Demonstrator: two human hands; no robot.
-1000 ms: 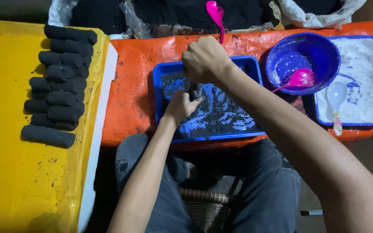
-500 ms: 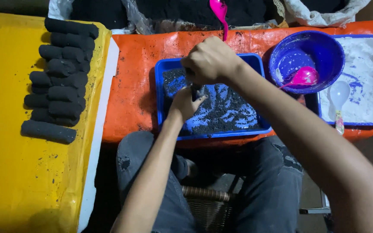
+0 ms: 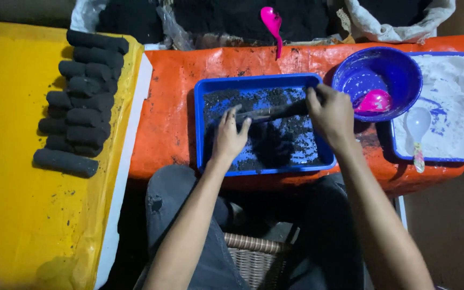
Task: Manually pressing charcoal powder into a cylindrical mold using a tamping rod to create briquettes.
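Note:
A blue tray (image 3: pixel 202 129) on the orange sheet holds loose black crumbs. Across it lies a dark tube (image 3: pixel 270 112), nearly level. My right hand (image 3: pixel 331 111) grips the tube's right end. My left hand (image 3: pixel 229 135) has its fingers on the tube's left end, palm down over the crumbs. Whether the tube rests on the tray floor is hard to tell.
Several black cylinders (image 3: pixel 79 102) are stacked on the yellow sheet (image 3: pixel 22 215) at the left. At the right, a blue bowl (image 3: pixel 389 67) holds a pink scoop (image 3: pixel 374 101). A second tray with white powder (image 3: pixel 457 91) carries a white spoon (image 3: pixel 418 124). Another pink spoon (image 3: pixel 271 18) stands in black powder behind.
The tube has gone from upright under my right hand to lying nearly level. My right hand moved right to its end. My left hand shifted onto the other end.

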